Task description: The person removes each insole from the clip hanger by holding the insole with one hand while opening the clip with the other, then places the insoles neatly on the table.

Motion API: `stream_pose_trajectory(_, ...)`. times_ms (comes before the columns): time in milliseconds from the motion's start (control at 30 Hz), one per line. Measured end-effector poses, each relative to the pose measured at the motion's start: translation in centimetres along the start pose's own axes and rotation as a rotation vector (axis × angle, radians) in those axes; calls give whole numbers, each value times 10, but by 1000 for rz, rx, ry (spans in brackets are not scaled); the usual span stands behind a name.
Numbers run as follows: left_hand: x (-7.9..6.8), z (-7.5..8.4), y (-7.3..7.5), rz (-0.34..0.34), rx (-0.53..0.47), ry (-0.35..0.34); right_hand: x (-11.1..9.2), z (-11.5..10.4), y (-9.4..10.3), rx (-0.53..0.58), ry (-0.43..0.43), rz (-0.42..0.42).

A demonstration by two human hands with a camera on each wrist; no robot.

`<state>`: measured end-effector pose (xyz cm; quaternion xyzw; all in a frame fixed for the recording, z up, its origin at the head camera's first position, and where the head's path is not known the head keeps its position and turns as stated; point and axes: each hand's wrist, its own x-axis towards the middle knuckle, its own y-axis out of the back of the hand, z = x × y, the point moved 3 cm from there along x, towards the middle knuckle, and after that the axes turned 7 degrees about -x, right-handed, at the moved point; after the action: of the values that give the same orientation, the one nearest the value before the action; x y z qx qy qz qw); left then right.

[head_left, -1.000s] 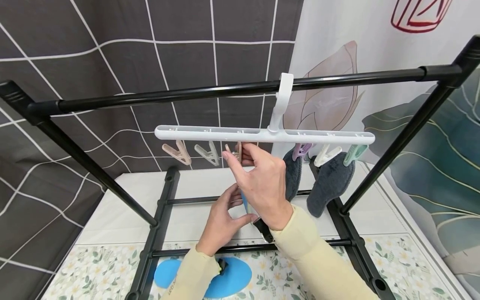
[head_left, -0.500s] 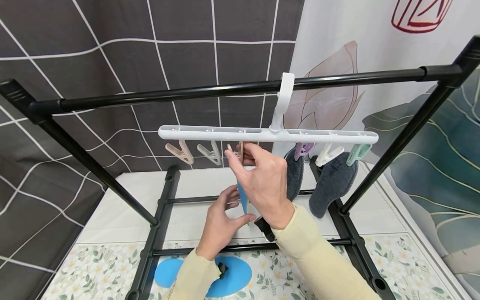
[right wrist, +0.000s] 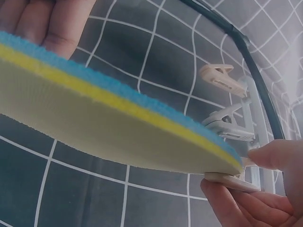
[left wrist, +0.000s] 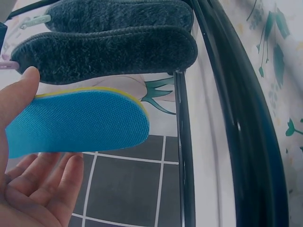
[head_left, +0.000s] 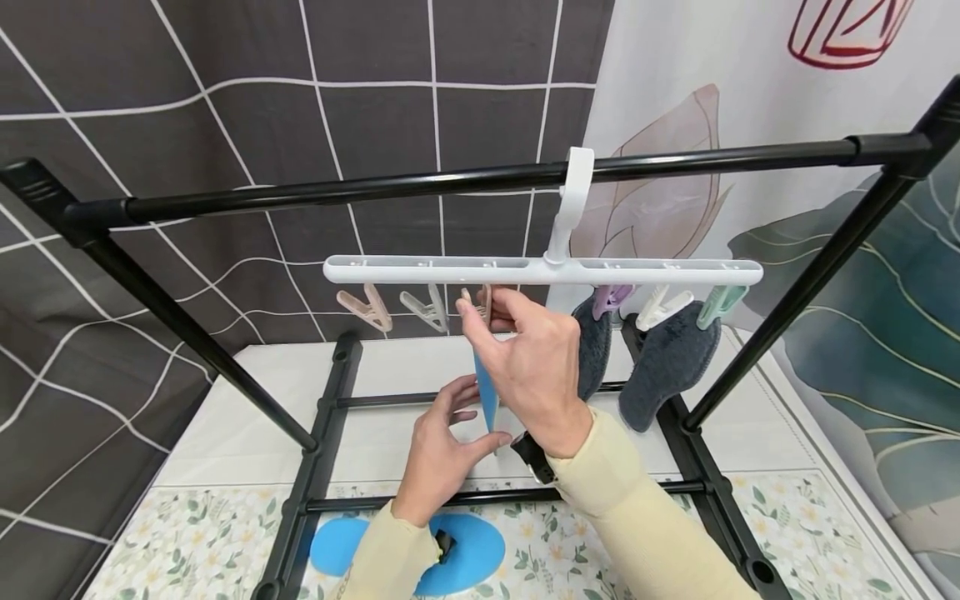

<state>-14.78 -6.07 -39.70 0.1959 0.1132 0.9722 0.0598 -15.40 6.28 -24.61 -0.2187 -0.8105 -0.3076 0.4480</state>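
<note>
My right hand [head_left: 532,367] pinches a beige clothespin [right wrist: 232,181] under the white clip hanger [head_left: 450,270], between thumb and fingers. The tip of a blue insole [left wrist: 85,123] with a yellow edge sits at that clothespin's mouth, and the insole hangs down from there. Lower down, my left hand [head_left: 442,454] holds the insole by its two long edges, thumb on one and fingers at the other. Two dark grey fuzzy insoles [head_left: 670,358] hang at the hanger's right from purple, white and green clothespins.
A black rack's top bar [head_left: 337,190] carries the hanger by its hook. Left of my right hand hang a pink clothespin [head_left: 365,308] and a grey clothespin [head_left: 426,308] with nothing in them. Another blue insole [head_left: 472,546] lies on the flowered cloth, partly under my left sleeve.
The hanger has shifted slightly to the right, together with my right hand and the clothespin. More of the blue insole shows between the hands.
</note>
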Motion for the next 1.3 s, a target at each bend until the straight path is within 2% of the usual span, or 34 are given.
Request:
stream_pose_trajectory(467,-4,-2,1,-17,-10,29,-1,3,2,-9,21,29)
stream_pose_trajectory(967,-7,-4,9,0,95,6,1,5,2,7,10,28)
stream_pose_trajectory(1300,-10,-6,20,0,142,29,1,6,3,-1,5,23)
